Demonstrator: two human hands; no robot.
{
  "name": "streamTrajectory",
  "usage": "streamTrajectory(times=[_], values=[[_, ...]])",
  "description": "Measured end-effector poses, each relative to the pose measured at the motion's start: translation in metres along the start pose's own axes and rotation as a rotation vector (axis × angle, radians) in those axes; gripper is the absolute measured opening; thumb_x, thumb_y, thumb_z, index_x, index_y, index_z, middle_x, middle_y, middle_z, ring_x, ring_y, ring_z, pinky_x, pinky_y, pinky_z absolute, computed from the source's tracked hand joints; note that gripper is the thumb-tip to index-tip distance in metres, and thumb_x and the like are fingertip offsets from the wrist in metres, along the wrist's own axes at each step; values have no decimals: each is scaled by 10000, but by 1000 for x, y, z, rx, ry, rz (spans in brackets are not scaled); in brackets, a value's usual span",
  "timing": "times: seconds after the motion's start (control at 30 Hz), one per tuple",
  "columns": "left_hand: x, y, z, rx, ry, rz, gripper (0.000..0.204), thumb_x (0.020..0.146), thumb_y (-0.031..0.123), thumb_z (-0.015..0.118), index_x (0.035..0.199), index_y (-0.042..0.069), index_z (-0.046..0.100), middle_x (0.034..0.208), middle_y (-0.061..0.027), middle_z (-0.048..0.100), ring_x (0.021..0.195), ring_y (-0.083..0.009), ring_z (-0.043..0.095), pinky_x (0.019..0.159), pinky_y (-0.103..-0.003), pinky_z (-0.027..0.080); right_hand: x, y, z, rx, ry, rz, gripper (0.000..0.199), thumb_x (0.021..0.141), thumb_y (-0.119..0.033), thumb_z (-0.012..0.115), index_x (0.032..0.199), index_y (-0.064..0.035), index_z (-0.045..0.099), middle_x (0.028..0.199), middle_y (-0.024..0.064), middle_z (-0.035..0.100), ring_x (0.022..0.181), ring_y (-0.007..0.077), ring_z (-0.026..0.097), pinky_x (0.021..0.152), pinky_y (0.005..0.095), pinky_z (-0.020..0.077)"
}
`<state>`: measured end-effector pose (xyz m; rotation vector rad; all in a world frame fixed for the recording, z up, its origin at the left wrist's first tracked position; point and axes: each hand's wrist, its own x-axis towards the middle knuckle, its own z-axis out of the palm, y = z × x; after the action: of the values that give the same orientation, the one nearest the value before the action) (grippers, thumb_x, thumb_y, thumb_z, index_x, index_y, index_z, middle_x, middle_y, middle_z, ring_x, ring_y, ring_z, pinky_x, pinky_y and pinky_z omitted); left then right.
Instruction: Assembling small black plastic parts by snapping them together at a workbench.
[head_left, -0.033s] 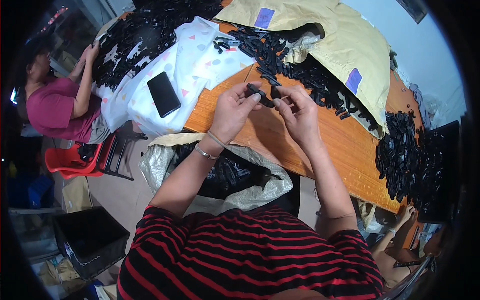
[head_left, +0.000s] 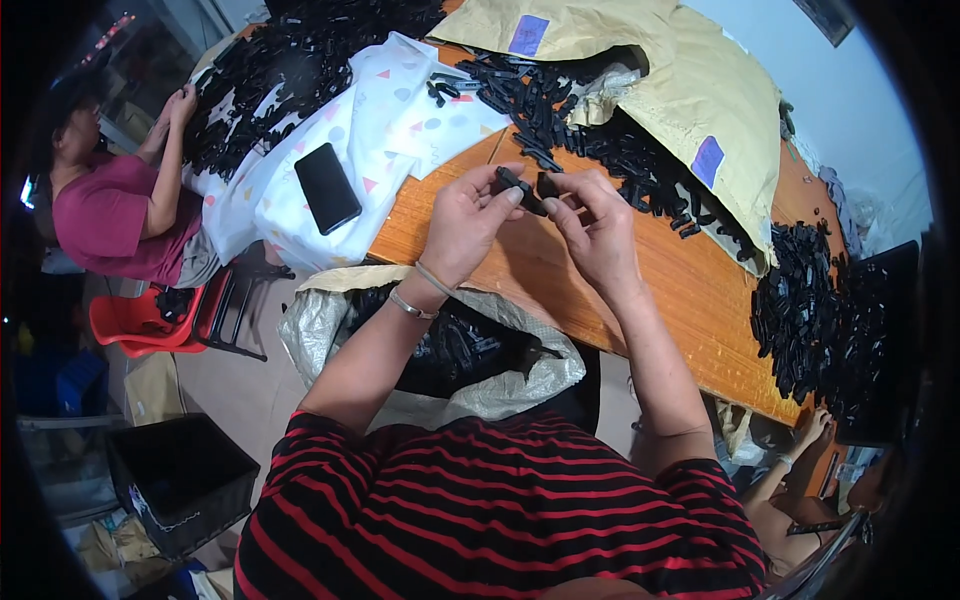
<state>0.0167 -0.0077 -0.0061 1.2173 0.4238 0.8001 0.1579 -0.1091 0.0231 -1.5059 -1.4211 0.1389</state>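
Over the table [head_left: 680,290], a part [head_left: 516,186] sits between the left hand [head_left: 466,222] and the right hand [head_left: 603,225]. Left of them a phone [head_left: 327,188] lies on a sheet [head_left: 282,212], with a heap [head_left: 300,75] far left. Far right lies a paper bag [head_left: 715,95], loose parts [head_left: 535,115] at its mouth; a pile [head_left: 800,310] lies nearer, rightmost. Near, before the table, is a sack [head_left: 312,325] holding more parts [head_left: 455,342]; left of it, a chair [head_left: 150,325] and a bin [head_left: 195,515].

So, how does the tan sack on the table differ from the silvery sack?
The tan sack lies on the table; the silvery sack sits below its edge, mouth upward. The tan sack bears purple patches; none show on the silvery sack. Both gape open on dark contents.
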Motion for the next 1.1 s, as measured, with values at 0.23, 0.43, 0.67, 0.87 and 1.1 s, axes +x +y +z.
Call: streamTrajectory(times=[0.23, 0.43, 0.67, 0.87, 1.1], values=[[-5, 6, 4, 70, -24, 53, 327, 923, 35, 587, 1239, -43, 558, 1034, -47, 639, 893, -75, 604, 809, -207, 510, 1, 0, 1, -29, -71, -7, 208, 809, 11, 698, 1015, -10, 672, 893, 87, 618, 722, 136, 627, 601, 242, 517], [-11, 10, 7, 114, -39, 98, 366, 911, -14, 570, 1269, -62, 510, 1096, -85, 616, 982, -110, 602, 864, -254, 516, 1, -3, 4, -16, -76, 16, 208, 791, 34, 698, 993, -12, 682, 898, 90, 617, 722, 138, 629, 598, 244, 521], [-25, 16, 19, 81, 5, 148, 515, 892, -31, 610, 1362, -60, 401, 1154, -93, 590, 1041, -124, 589, 888, -247, 505, -6, -14, 13, -72, 30, -150, 285, 739, 82, 708, 1006, -10, 669, 871, 84, 583, 703, 149, 621, 595, 246, 525], [-29, 18, 25, 211, 50, 170, 490, 887, -32, 618, 1338, -63, 430, 1128, -99, 602, 1028, -127, 602, 887, -249, 512, -11, -13, 15, -115, 81, -157, 264, 728, 83, 719, 969, -2, 654, 848, 84, 569, 702, 156, 617, 587, 247, 525], [-30, 11, 30, 225, 99, 190, 452, 880, -39, 625, 1306, -62, 474, 1110, -95, 613, 999, -129, 617, 862, -242, 523, -13, -11, 12, -177, 115, -186, 261, 713, 90, 720, 944, -6, 647, 821, 85, 562, 684, 167, 601, 576, 260, 511]])
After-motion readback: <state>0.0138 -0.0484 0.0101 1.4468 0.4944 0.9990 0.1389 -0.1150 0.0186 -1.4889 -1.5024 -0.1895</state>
